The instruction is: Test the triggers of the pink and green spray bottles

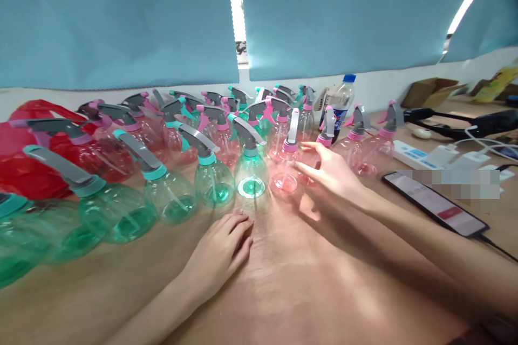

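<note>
Several spray bottles stand in rows across the table. A front row of green ones with grey and teal heads, among them a green bottle, curves from the left edge to the middle. Beside it stands a pink bottle with a pink collar. My right hand is at this bottle's right side, thumb and fingers apart; whether it touches the bottle is unclear. My left hand rests palm down on the table in front of the green bottles, fingers loosely spread and holding nothing. More pink bottles stand right of my right hand.
A red plastic bag lies at the left behind the bottles. At the right are a phone with a cable, a white power strip, black glasses and an open cardboard box. A blue-capped drink bottle stands at the back.
</note>
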Motion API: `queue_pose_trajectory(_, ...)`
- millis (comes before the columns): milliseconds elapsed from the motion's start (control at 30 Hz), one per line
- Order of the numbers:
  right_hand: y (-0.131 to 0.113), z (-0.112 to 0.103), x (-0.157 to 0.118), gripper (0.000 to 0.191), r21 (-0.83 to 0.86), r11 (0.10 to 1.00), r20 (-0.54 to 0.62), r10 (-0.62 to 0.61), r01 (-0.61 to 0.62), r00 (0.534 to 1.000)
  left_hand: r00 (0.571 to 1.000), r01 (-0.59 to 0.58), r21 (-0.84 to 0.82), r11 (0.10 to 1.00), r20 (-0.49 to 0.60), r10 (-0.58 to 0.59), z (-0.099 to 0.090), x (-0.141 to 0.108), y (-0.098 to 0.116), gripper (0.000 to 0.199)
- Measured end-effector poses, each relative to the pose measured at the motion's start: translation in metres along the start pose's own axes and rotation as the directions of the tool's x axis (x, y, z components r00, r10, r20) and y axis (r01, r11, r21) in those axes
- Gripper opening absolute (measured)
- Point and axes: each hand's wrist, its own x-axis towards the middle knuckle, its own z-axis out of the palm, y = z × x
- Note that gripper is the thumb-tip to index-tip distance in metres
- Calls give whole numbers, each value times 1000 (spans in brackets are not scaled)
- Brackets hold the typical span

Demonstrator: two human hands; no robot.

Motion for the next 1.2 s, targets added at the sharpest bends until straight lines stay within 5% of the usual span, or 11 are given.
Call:
queue_pose_trajectory(300, -9, 18, 16, 74, -116, 992, -45, 45, -50, 998, 1000, -2, -7, 1000, -21, 2, -1, 1, -1, 26)
queue_pose_trajectory(433, -14, 5, 11, 63, -118, 991, 44, 69, -64, 997, 1000, 7, -41, 999, -15, -7, -4, 2, 4, 25)
queue_pose_trajectory(600, -7, -13, 2, 42, -18, 995, 131, -98, 101, 987, 998, 58, -180, 982, -1, -59, -8, 8, 16, 24)
queue_pose_trajectory(800, -3, -39, -8, 35, 49, 992, 278, -128, 119, 952, 985, 156, -329, 931, -19, -171, -12, 43, 32, 32)
queue_pose_trajectory(1000, 5, -66, -23, 30, 180, 972, 423, -213, 149, 881, 994, 92, -462, 882, -7, -107, 3, 80, 52, 76)
queue_pose_trajectory(1200, 13, -86, -36, 33, 273, 950, 448, -262, 148, 854, 997, 73, -621, 780, 50, -53, 18, 89, 74, 68)
